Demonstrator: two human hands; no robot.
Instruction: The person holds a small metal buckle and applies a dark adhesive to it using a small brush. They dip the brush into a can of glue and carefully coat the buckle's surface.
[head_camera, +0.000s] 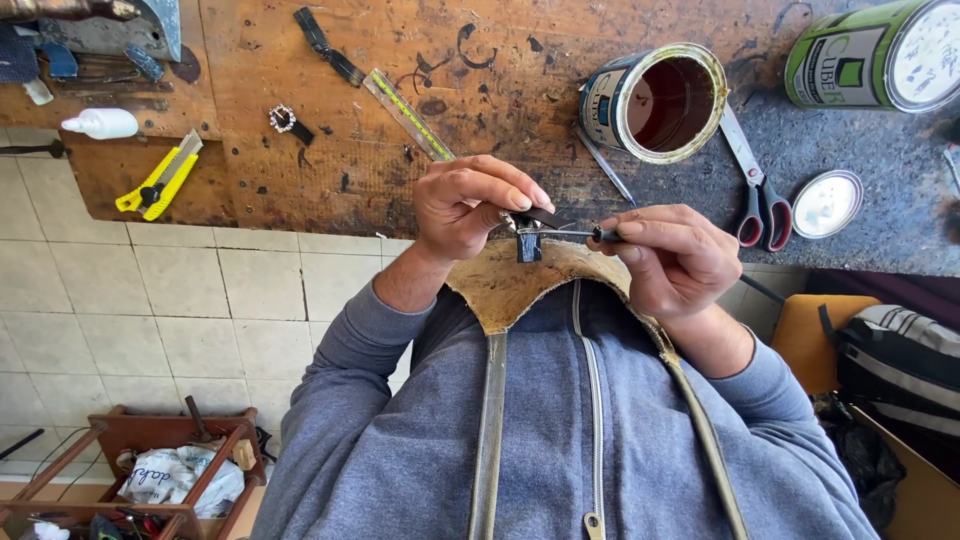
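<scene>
Scarred wooden workbench (300, 120) carries a yellow utility knife (160, 178) at far left; at its front edge the left hand (465, 205) pinches a small black strap piece (530, 232), the right hand (672, 255) closes on a thin dark-handled tool (585, 234) touching it, before an open tin can (655, 100) and red-handled scissors (752, 185).

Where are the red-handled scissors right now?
The red-handled scissors lie on the dark worktop's right part, between the open metal tin and a round tin lid, just beyond the right hand.

A small black strap (530, 232) with a metal buckle, held up horizontally, touched by a thin dark-handled tool (580, 234).
</scene>
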